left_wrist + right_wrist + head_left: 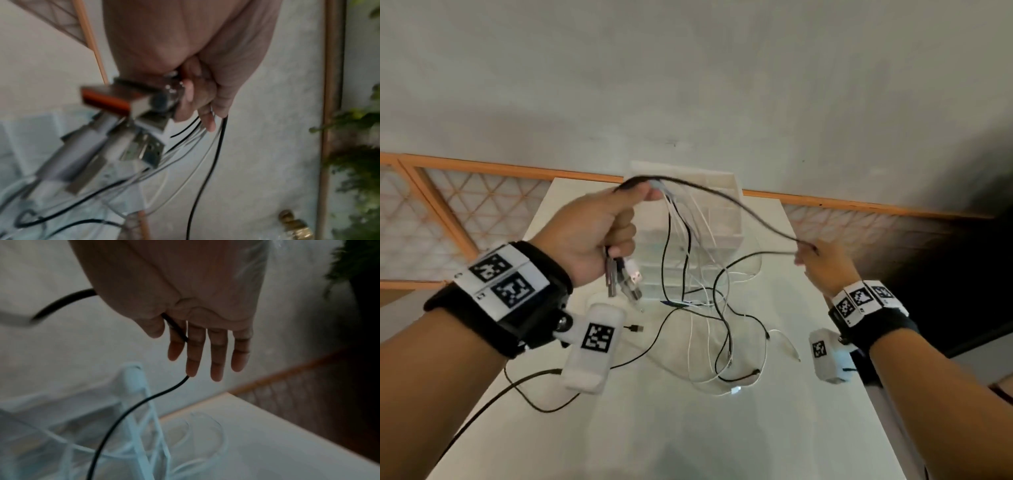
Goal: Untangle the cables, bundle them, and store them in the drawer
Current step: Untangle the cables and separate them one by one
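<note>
The left hand point(599, 236) is raised above the tabletop point(647, 428), fingers curled tight round a gathered set of cables point(688, 260). Their plugs point(625, 279) hang out below the fist; the black and white cords fall from the top of the fist to a loose tangle point(722, 349) on the tabletop. The right hand point(825, 265) holds one black cable point(726, 202) out to the right. In the right wrist view this cable passes between thumb and index finger and behind the straight fingers point(218, 353); whether the thumb pinches it cannot be told. The cable runs in a shallow arc between the two hands.

The clear drawer unit point(698, 219) stands behind the hanging cords, at the far edge of the tabletop. Whether a drawer is open cannot be told.

Risks from this position:

- Knot tightening. The black cable still crosses other cords in the tangle. A hard pull to the right is likely to cinch the crossings rather than free them.
- Loss of hold. With the fingers straight, the cable can slip off the right hand and drop back into the tangle.
- Snagging. The hanging cords lie close to the drawer unit; a sweep may catch a corner and shift it.
- Plug strain. The weight of the cords bears on the plugs in the left fist; a jerk may pull one loose.
- A free cable end point(635, 328) lies near the left wrist and may drag.
</note>
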The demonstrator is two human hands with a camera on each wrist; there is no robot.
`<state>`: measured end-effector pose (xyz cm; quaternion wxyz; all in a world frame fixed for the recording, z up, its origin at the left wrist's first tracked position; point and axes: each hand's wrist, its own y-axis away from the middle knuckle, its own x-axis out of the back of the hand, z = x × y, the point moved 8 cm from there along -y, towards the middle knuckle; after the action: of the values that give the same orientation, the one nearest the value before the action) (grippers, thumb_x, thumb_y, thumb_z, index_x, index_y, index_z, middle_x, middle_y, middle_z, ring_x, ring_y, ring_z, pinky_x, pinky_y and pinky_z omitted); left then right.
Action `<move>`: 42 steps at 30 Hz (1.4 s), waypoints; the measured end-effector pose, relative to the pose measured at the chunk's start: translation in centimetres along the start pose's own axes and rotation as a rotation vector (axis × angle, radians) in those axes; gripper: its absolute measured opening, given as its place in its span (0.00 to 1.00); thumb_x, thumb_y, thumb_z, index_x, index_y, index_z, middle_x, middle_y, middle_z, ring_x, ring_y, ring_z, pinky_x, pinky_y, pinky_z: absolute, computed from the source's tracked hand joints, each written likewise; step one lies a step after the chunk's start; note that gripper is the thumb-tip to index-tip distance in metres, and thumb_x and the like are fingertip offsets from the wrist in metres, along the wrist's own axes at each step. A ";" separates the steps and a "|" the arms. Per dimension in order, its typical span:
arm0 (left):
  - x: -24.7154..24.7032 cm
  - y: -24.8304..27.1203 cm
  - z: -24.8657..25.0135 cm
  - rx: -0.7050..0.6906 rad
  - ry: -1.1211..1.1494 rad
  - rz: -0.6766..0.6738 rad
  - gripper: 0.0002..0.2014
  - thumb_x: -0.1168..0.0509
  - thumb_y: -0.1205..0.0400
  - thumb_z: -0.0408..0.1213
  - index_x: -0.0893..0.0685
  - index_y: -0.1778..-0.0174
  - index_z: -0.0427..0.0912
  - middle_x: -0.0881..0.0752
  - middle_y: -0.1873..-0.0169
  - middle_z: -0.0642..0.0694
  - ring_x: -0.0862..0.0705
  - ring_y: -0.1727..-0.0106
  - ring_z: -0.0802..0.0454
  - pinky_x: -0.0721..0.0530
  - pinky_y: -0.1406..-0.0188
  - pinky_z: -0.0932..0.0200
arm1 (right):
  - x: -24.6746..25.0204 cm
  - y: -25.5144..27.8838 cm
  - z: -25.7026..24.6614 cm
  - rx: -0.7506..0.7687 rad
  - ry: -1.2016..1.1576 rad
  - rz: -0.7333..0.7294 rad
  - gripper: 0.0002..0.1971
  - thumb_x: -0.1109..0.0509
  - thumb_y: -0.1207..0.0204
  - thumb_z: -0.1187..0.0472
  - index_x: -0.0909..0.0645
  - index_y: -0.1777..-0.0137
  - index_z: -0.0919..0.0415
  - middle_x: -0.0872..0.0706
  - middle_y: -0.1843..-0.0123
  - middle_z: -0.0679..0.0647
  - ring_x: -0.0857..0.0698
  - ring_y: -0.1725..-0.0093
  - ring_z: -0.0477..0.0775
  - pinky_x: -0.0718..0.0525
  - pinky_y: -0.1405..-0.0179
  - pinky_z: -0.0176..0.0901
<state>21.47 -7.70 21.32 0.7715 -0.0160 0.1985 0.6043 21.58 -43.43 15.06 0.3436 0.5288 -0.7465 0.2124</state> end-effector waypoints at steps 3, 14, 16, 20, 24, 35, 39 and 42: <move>-0.2 0.3 1.5 -0.036 0.030 0.000 0.10 0.36 0.15 0.43 0.12 0.48 0.43 0.44 0.83 0.56 0.46 0.84 0.59 0.45 0.86 0.64 | -0.7 0.1 4.9 -0.349 -0.309 -0.034 0.12 0.44 0.11 0.55 0.21 0.51 0.57 0.14 0.60 0.58 0.16 0.71 0.55 0.22 0.79 0.36; 1.0 -0.1 -5.1 0.171 -0.328 0.171 0.14 0.34 0.15 0.44 0.11 0.47 0.35 0.40 0.80 0.54 0.44 0.80 0.55 0.42 0.87 0.64 | 6.1 3.4 -9.5 0.466 -0.443 0.271 0.08 0.46 0.11 0.47 0.28 0.39 0.44 0.20 0.34 0.38 0.14 0.46 0.49 0.14 0.47 0.51; 1.3 0.0 -4.9 0.166 -0.329 0.171 0.14 0.34 0.15 0.44 0.11 0.49 0.37 0.41 0.79 0.53 0.44 0.80 0.55 0.42 0.86 0.64 | 6.3 4.2 -9.5 0.515 -0.399 0.318 0.16 0.44 0.13 0.46 0.33 0.30 0.50 0.21 0.32 0.39 0.14 0.39 0.54 0.16 0.35 0.61; 1.4 0.3 -4.0 0.146 -0.326 0.159 0.13 0.32 0.16 0.45 0.11 0.50 0.38 0.41 0.79 0.54 0.43 0.80 0.56 0.41 0.86 0.64 | 6.3 4.1 -8.6 0.448 -0.278 0.394 0.27 0.35 0.14 0.56 0.41 0.19 0.57 0.13 0.40 0.43 0.14 0.51 0.50 0.21 0.43 0.28; 0.1 0.7 -2.4 0.055 -0.351 0.084 0.12 0.33 0.16 0.44 0.10 0.49 0.39 0.40 0.78 0.54 0.42 0.79 0.56 0.39 0.84 0.62 | -0.1 1.5 -2.4 0.177 0.285 -0.065 0.42 0.29 0.27 0.59 0.43 0.15 0.43 0.27 0.20 0.52 0.22 0.26 0.57 0.21 0.29 0.52; -9.8 4.0 3.7 -0.400 -0.685 -0.188 0.14 0.32 0.18 0.47 0.10 0.56 0.41 0.26 0.87 0.61 0.32 0.84 0.62 0.32 0.79 0.68 | -5.0 7.1 -14.3 0.482 -0.051 -0.241 0.11 0.23 0.27 0.42 0.10 0.58 0.49 0.14 0.72 0.47 0.19 0.74 0.46 0.25 0.73 0.34; -7.6 5.3 7.1 -0.521 -0.465 -0.178 0.19 0.33 0.20 0.56 0.10 0.64 0.43 0.35 0.85 0.55 0.41 0.81 0.49 0.39 0.79 0.62 | -7.7 2.9 -3.6 0.104 0.230 -0.299 0.19 0.26 0.26 0.37 0.16 0.68 0.51 0.17 0.72 0.49 0.17 0.69 0.50 0.25 0.67 0.39; -3.9 4.3 5.0 -0.374 -0.495 -0.149 0.23 0.37 0.21 0.61 0.11 0.64 0.45 0.38 0.81 0.51 0.43 0.78 0.49 0.39 0.76 0.60 | -4.3 0.3 -1.8 -0.059 -0.078 -0.102 0.18 0.28 0.19 0.50 0.22 0.71 0.52 0.21 0.84 0.47 0.22 0.81 0.50 0.27 0.80 0.35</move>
<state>18.15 -8.84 28.16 0.8222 -0.0244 -0.1115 0.5577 22.72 -39.36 13.15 0.3399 0.5636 -0.7375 0.1515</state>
